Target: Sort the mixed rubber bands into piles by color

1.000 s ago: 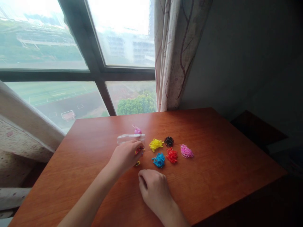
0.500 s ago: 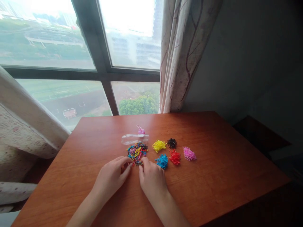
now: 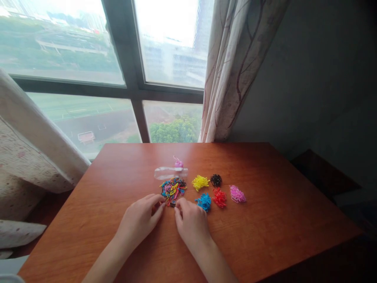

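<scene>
A heap of mixed-colour small rubber bands (image 3: pixel 173 188) lies on the wooden table. My left hand (image 3: pixel 144 214) rests at its near left edge, thumb and forefinger tips pressed together. On the near right edge, my right hand (image 3: pixel 193 218) has its fingers curled in a pinch. Whatever either pinch holds is too small to make out. Right of the heap lie single-colour piles: yellow bands (image 3: pixel 200 182), black bands (image 3: pixel 216 180), blue bands (image 3: pixel 204 202), red bands (image 3: pixel 219 197) and pink bands (image 3: pixel 237 194). The blue pile sits just beyond my right hand's knuckles.
Behind the heap a clear plastic bottle-shaped container (image 3: pixel 167 173) lies on its side. A purple-pink trinket with a loop (image 3: pixel 178 163) touches its far side. The table (image 3: pixel 265 228) meets a window with curtains (image 3: pixel 226 78) at its back.
The view has shifted slightly, so the table things appear a little farther right. Both hands stay at the mixed heap, with only small finger movements.
</scene>
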A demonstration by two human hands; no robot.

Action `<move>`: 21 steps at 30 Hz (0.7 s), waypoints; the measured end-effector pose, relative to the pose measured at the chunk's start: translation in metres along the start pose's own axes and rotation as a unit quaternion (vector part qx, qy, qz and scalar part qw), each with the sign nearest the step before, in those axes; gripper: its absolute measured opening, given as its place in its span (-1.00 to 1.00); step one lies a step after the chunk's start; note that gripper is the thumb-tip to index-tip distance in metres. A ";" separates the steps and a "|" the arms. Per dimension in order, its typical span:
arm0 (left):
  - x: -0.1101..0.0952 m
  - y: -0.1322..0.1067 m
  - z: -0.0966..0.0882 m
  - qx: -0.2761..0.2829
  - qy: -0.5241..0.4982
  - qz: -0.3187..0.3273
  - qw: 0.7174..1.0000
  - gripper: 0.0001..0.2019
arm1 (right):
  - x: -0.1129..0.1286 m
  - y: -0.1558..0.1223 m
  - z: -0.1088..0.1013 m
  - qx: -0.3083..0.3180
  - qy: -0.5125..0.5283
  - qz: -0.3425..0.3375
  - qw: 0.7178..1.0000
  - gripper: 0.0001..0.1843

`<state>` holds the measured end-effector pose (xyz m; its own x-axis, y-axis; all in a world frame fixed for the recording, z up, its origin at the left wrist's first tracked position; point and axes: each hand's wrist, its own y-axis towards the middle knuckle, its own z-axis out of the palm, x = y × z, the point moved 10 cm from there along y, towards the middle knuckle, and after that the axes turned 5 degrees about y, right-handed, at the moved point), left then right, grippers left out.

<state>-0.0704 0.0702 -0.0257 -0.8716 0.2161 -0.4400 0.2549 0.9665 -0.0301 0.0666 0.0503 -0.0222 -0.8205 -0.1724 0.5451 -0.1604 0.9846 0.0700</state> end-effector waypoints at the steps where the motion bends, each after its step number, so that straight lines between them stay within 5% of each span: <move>1: 0.000 0.000 0.000 -0.001 0.000 0.001 1.000 -0.76 | 0.001 -0.001 -0.001 -0.001 0.004 -0.004 1.000 -0.90; 21: -0.001 0.002 0.002 0.013 0.008 0.009 1.000 -0.77 | 0.003 0.000 0.009 0.008 -0.016 -0.037 0.999 -0.91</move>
<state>-0.0676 0.0716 -0.0272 -0.8737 0.2355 -0.4256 0.2811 0.9585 -0.0468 0.0594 0.0491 -0.0277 -0.8234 -0.2463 0.5113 -0.2302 0.9684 0.0960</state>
